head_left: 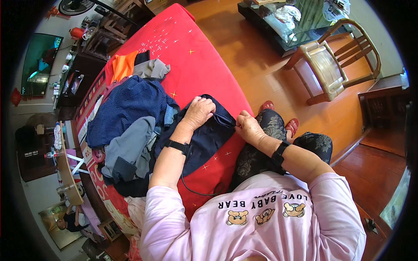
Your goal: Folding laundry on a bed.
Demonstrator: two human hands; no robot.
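A dark navy garment (pixel 208 141) lies spread on the red cloth (pixel 191 48) in front of me, its folded upper edge raised between my hands. My left hand (pixel 199 112) is closed over this edge, with the fingers curled onto the fabric. At the garment's right corner, my right hand (pixel 250 126) pinches the same edge between thumb and fingers. I cannot tell exactly what kind of garment it is. Just left of it is a heap of clothes, with a blue patterned garment (pixel 128 106) on top and a grey one (pixel 130 143) nearer me.
An orange cloth (pixel 124 66) and a light grey cloth (pixel 151 68) lie behind the heap. A wooden chair (pixel 324 65) and a low black glass table (pixel 261 28) stand on the wooden floor to the right. A television (pixel 41 65) is at the far left.
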